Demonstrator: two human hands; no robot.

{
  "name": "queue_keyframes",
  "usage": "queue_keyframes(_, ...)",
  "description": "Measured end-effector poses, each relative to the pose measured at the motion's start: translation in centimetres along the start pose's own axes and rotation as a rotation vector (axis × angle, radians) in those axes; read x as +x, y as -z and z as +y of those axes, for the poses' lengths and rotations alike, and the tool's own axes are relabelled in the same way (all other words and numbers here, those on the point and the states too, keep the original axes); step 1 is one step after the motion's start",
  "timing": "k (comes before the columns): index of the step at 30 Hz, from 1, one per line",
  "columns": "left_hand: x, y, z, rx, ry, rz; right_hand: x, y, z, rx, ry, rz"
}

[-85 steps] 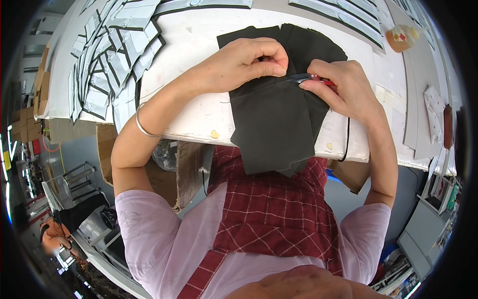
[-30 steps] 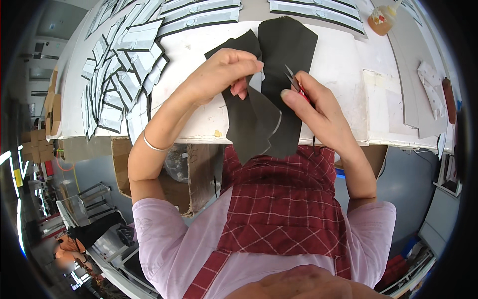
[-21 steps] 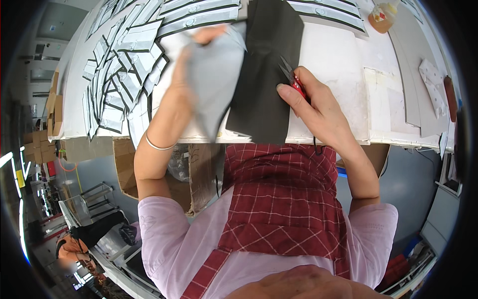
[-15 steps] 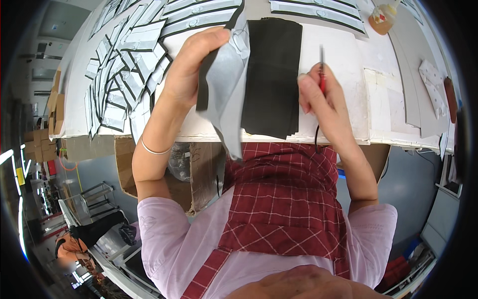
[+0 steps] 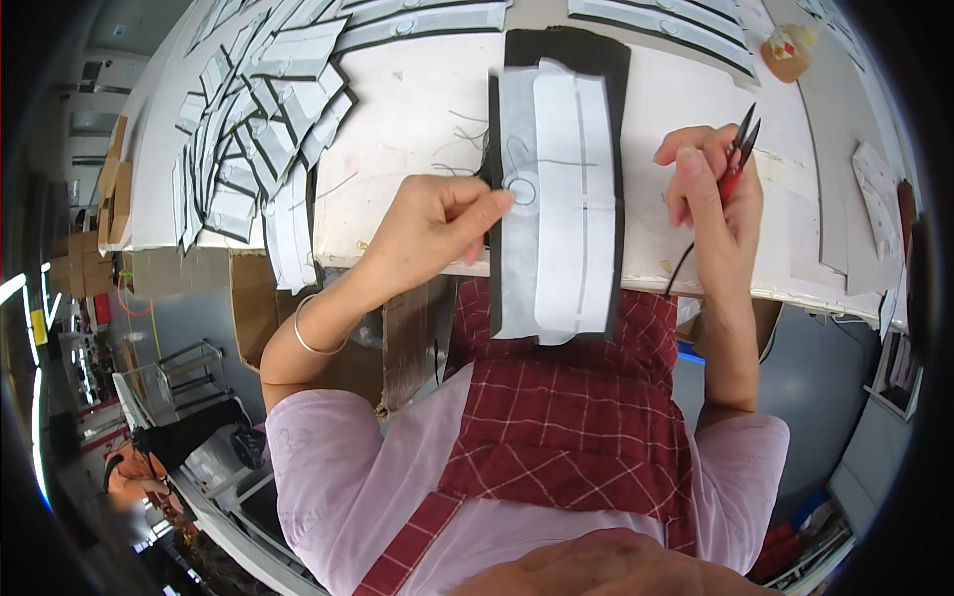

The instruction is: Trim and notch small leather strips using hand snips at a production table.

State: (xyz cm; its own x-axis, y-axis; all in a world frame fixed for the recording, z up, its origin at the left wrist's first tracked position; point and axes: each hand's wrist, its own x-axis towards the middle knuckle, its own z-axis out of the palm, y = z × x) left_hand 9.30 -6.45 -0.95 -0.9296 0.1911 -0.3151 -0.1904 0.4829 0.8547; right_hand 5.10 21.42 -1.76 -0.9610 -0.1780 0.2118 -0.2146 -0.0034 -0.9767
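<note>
A pale grey-white fabric panel (image 5: 556, 268) with black edges lies flat in front of me, its near end hanging past the table edge. Beneath it the stack of black fabric pieces (image 5: 566, 48) shows at the far end and right side. My left hand (image 5: 437, 228) is at the panel's left edge, thumb and forefinger pinched beside a stitched ring (image 5: 522, 192); whatever is between the fingertips is too small to make out. Loose thread curls near that ring. To the right, my right hand (image 5: 715, 199) is closed around red-handled thread snips (image 5: 735, 164), blades apart and pointing away.
On the white table (image 5: 388, 129), a heap of similar panels (image 5: 263, 134) lies at left, with rows of them (image 5: 427, 22) at the far side. Thread scraps lie left of the stack. An amber bottle (image 5: 790, 55) stands far right; cardboard boxes (image 5: 260, 328) sit below the table.
The panel, lifted and folded in my left hand before, now lies over the black stack. My left hand has come nearer to me. My right hand and the snips have moved right.
</note>
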Motion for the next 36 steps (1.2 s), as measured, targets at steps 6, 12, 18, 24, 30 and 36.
queue_keyframes(6,0.1,0.8,1.0,0.395,-0.288,0.308,-0.7,-0.4,-0.5,-0.511,0.180,-0.289)
queue_keyframes(12,3.3,1.9,0.5,0.547,-0.775,0.198,-0.6,-2.6,0.4,-0.764,0.613,-0.539)
queue_keyframes(18,4.4,2.1,-0.3,0.595,-0.812,0.101,-0.8,-3.3,1.0,-0.896,0.703,-0.591)
queue_keyframes(24,3.8,1.3,-0.7,0.540,-0.640,0.086,-0.7,-3.3,1.3,-0.896,0.701,-0.603)
queue_keyframes(30,2.5,1.0,-1.5,0.175,-0.461,0.056,-0.8,-3.2,1.6,-0.882,0.693,-0.590)
queue_keyframes(36,1.7,0.4,-0.1,0.540,-0.738,0.179,-1.0,-3.1,2.4,-0.812,0.765,-0.503)
